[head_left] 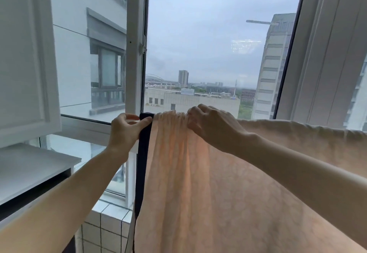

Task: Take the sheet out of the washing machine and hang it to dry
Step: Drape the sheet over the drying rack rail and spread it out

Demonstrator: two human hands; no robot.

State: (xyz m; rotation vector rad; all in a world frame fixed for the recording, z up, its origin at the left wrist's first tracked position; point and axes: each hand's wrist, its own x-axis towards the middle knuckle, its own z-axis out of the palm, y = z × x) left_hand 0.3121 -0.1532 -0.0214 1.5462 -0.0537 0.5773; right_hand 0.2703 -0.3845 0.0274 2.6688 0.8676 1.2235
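Hanging already, the peach sheet (208, 173) drapes over a line or rail hidden under its bunched top edge, in front of the window (208, 44). The left hand (125, 131) pinches a dark strip (143, 149) at the sheet's left edge, and the right hand (210, 125) has its fingers curled into the gathered pleats at the top. It looks soft, limp and probably damp-heavy, prone to bunching, so it is best gripped along that top fold and slid sideways to spread it.
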